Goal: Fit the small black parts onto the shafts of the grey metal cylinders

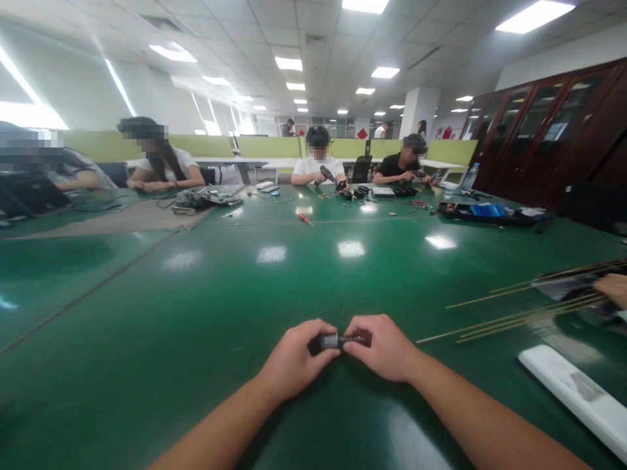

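Both my hands meet low in the middle of the head view, just above the green table [196, 307]. Between them is a small dark cylindrical part [337, 341] with a grey band, held level. My left hand [294, 356] is closed on its left end, fingers curled. My right hand [382, 346] pinches the thinner right end, with its fingers closed. The part's ends are hidden inside my fingers.
Several thin wooden sticks [514, 316] lie to the right, with another person's hand [612, 288] at the right edge. A white flat bar [573, 391] lies at lower right. A red screwdriver [306, 220] sits mid-table. People work at the far side among tools and cables [206, 199].
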A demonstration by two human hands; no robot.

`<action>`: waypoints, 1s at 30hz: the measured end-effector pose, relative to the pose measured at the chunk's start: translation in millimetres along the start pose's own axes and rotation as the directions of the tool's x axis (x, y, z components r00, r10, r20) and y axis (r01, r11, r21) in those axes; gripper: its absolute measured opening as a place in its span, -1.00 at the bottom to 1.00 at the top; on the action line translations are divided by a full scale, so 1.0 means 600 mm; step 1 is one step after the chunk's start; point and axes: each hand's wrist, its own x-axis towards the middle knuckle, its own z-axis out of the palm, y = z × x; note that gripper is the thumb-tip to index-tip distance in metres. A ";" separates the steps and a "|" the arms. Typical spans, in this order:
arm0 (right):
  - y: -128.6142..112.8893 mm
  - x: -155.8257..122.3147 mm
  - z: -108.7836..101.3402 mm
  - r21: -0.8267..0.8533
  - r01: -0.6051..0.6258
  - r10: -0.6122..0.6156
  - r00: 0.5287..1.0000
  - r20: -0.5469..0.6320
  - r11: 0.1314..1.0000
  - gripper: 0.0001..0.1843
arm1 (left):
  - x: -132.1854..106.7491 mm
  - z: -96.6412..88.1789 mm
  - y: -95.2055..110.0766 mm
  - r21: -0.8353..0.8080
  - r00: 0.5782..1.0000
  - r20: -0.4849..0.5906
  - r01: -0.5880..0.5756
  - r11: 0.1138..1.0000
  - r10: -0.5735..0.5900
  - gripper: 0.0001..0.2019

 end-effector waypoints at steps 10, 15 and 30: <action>0.007 0.002 0.005 0.001 -0.002 0.002 1.000 -0.006 1.000 -0.98 | 0.000 -0.002 0.004 -0.016 1.000 -0.008 -0.003 1.000 0.003 -0.81; 0.004 0.000 0.003 -0.009 -0.007 0.007 1.000 -0.010 1.000 -0.99 | 0.001 0.000 0.002 -0.011 1.000 -0.017 -0.006 1.000 0.005 -0.81; 0.003 0.000 0.002 -0.005 -0.013 0.013 1.000 -0.016 1.000 -0.97 | 0.003 0.001 0.001 -0.018 0.999 -0.033 -0.009 1.000 0.009 -0.81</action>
